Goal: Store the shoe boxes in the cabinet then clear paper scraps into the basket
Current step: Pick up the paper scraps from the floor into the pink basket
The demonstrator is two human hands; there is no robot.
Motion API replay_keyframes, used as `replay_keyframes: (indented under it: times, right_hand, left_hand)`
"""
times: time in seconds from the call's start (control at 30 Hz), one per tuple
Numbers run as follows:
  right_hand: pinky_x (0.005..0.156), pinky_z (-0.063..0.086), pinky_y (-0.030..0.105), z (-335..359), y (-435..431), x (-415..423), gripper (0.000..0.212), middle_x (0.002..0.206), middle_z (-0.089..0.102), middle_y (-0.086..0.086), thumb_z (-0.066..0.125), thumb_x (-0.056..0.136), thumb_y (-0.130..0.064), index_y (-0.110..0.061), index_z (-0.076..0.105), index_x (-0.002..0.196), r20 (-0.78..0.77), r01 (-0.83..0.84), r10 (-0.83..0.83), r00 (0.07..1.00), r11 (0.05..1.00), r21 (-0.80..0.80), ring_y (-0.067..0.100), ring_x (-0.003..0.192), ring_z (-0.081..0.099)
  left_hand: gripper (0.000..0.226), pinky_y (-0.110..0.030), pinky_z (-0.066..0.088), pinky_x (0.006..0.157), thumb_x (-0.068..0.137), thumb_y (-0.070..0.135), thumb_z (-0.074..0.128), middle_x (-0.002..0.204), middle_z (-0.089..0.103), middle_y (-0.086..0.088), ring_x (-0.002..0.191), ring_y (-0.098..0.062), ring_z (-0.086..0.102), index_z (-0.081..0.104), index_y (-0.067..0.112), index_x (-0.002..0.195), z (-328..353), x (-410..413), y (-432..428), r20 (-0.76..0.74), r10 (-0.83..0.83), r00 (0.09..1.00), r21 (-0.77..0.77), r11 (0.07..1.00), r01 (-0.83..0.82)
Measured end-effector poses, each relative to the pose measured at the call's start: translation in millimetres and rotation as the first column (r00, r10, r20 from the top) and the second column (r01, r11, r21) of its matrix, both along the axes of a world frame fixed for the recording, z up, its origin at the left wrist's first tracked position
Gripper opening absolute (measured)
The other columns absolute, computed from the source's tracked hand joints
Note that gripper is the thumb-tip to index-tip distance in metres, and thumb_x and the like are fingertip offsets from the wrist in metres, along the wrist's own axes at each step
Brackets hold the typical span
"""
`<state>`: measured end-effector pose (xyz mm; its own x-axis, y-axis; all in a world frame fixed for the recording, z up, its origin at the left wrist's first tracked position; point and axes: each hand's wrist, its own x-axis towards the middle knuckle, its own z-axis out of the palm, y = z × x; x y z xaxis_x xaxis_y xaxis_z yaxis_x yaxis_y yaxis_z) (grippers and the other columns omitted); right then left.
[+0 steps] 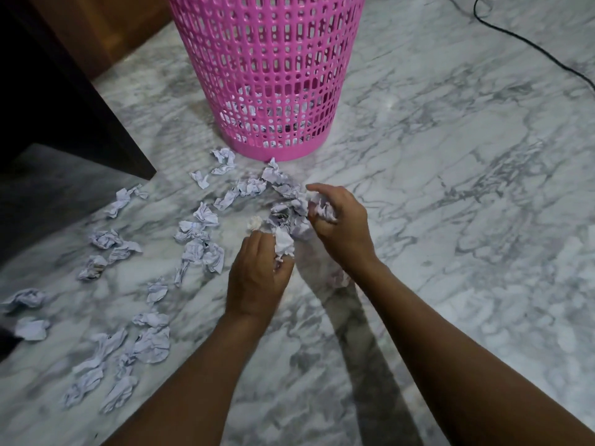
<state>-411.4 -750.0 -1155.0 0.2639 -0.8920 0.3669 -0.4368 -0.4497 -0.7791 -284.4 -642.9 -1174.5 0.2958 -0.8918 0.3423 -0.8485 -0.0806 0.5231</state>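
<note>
The person crouches over the marble floor (450,194), and the step in hand is the second half of the job: getting the paper scraps (199,249) into the basket (273,69). No shoe boxes show anywhere. I cannot tell whether the dark piece of furniture (64,117) at the floor's left edge is the cabinet, so I take the storing as done or out of view.

The pink basket stands upright at the far edge of the floor, with paper showing through the holes near its base. Just in front of its foot lies a small heap (286,220) of scraps, and both hands are at it. The right hand (346,226) has its fingers curled round a wad (322,209) of crumpled paper at the heap's right side. The left hand (257,281), nearer the person, pinches a crumpled piece (284,244) between thumb and fingers. Many more scraps lie strewn toward the near left corner, well apart from the basket. A black cable (531,46) crosses the far right corner.

The next move, as I judge it, is to lift both handfuls over the rim, which is out of view above, and let them drop in. The grips will need to be firm enough that no loose bit falls. The scattered pieces on the left then want gathering.
</note>
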Motion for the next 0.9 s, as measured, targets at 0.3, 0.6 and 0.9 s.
replay_keyframes:
  times: [0.3,0.6,0.9]
  right_hand:
    - [0.103,0.04,0.034,-15.0,-50.6,18.4,0.033,0.136,0.059,0.012,0.059,0.089,-0.015,-0.018,0.069,0.121,-0.412,-0.292,0.322,0.852,0.947,0.137,0.029,0.121,0.056]
    - [0.102,0.036,0.054,-33.7,-48.7,5.3,0.059,0.156,0.037,0.005,0.031,0.094,-0.066,-0.039,0.042,0.146,-0.747,-0.502,0.362,0.558,0.864,0.043,0.029,0.131,0.046]
    - [0.11,0.014,0.06,-33.1,-44.1,3.1,0.061,0.136,0.055,-0.002,0.032,0.089,-0.07,-0.038,0.052,0.137,-0.791,-0.434,0.242,0.561,0.9,-0.032,0.019,0.122,0.054]
  left_hand:
    - [0.057,-0.047,0.047,0.086,0.085,0.007,0.055,0.122,0.052,-0.016,0.112,-0.036,0.05,0.047,0.014,0.141,18.0,27.4,-66.9,0.049,-0.016,0.999,0.231,0.973,0.004]
    - [0.048,-0.046,0.03,0.107,0.089,0.029,0.033,0.148,0.036,-0.007,0.132,-0.029,0.03,0.054,0.016,0.131,-5.8,40.3,-45.9,0.074,-0.017,0.997,0.398,0.917,-0.013]
    - [0.101,-0.046,0.024,0.109,0.061,0.093,0.034,0.148,0.028,-0.006,0.137,-0.028,0.024,0.03,0.036,0.145,-11.7,27.6,-30.3,0.159,-0.079,0.984,0.451,0.892,-0.002]
